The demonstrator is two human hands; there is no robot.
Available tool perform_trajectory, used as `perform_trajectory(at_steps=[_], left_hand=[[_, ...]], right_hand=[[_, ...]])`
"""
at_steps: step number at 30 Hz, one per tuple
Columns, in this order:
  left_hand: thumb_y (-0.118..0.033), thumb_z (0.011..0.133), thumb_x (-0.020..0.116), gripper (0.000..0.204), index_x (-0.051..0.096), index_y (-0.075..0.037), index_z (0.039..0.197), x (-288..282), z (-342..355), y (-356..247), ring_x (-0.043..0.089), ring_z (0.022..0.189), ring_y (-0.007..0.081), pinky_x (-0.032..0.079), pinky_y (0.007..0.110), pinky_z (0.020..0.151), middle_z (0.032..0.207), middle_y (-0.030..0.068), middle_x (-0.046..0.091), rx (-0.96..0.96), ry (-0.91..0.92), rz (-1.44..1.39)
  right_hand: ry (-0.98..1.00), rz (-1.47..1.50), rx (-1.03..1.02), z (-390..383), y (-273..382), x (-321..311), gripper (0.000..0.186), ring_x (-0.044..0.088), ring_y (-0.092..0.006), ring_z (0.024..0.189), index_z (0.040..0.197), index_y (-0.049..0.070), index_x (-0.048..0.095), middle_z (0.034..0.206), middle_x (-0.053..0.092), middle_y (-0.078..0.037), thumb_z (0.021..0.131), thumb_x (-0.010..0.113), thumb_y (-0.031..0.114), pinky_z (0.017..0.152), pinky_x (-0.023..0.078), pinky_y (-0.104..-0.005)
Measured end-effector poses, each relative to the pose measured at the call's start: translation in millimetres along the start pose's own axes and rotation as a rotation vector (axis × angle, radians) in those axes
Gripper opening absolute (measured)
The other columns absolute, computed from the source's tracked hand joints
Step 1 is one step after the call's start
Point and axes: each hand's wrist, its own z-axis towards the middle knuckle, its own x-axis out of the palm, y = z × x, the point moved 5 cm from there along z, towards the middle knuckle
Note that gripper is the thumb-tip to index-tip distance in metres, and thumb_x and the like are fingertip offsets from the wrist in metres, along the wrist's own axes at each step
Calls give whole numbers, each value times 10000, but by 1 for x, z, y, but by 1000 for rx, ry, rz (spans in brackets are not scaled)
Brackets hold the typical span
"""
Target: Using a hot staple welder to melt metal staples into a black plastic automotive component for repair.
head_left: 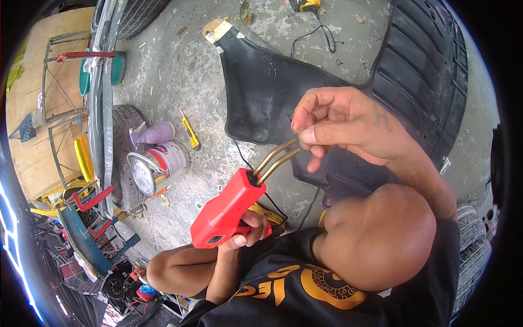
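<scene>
My left hand (245,231) grips a red plastic-welder gun (223,210) by its handle, its body angled up and right. Two bent brass prongs (272,163) stick out from the gun's front. At their tips my right hand (340,125) pinches a thin metal piece (297,132), probably a wire staple; whether it sits in the prongs I cannot tell. Behind both hands lies a large black moulded plastic panel (256,98) on the concrete floor, with a few small metal bits on it and pale tape at its upper left corner.
Left of the panel are a yellow cutter knife (189,129), a purple spray bottle (158,133), a paint can (163,166) and a tyre (122,196). A rail with red clamps (87,55) runs beside a plywood board (27,87). A yellow tool (305,5) with a cord lies at top.
</scene>
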Motion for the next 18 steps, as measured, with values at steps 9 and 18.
perform_trajectory(at_steps=[9,18], left_hand=[[-232,862,684,425,618,-4,1215,0,-1,-5,489,497,121,432,326,570,613,21,541,12,-18,2],[-232,875,683,411,617,-3,1210,0,-2,-2,487,501,130,436,332,568,610,18,537,-1,9,19]], right_hand=[[-14,-14,30,-2,2,2,143,610,-110,710,970,-23,642,862,644,-66,873,688,71,738,599,-336],[-10,-31,26,-4,4,2,166,626,-124,726,973,-45,654,869,663,-91,857,697,66,717,602,-340]])
